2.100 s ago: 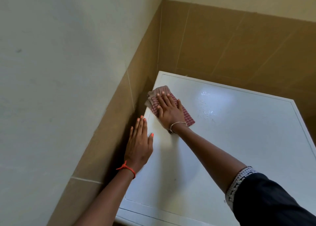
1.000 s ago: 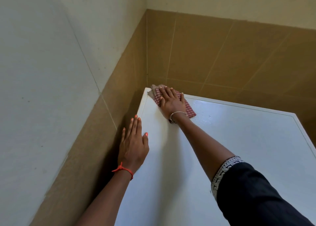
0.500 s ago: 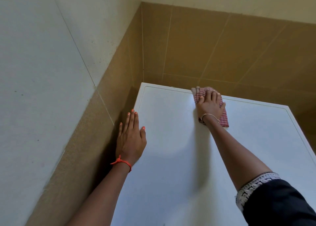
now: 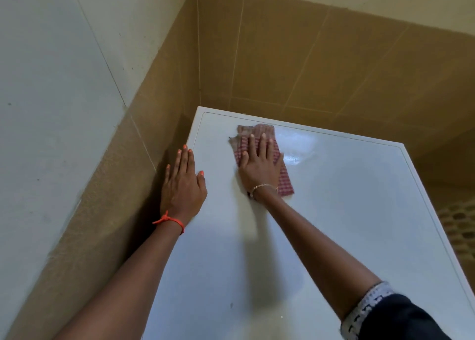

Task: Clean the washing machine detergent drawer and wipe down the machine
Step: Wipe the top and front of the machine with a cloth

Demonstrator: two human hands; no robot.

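Tan tiled walls [image 4: 308, 56] are hemming the washing machine top [image 4: 359, 211]. The flat-fingered right hand [image 4: 259, 167] is pressing the checked cloth [image 4: 284, 182] near its far-left corner, while the left hand [image 4: 182, 188] is resting flat and empty alongside. Overlapping, even strokes should be covering best.

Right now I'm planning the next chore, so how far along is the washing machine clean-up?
Done: a wet sheen beside the checked cloth suggests the far strip of the machine top is wiped. In hand: the right hand presses the cloth flat near the far left corner; the left hand rests flat on the left edge. Left: the near top looks dull; the drawer is out of view.
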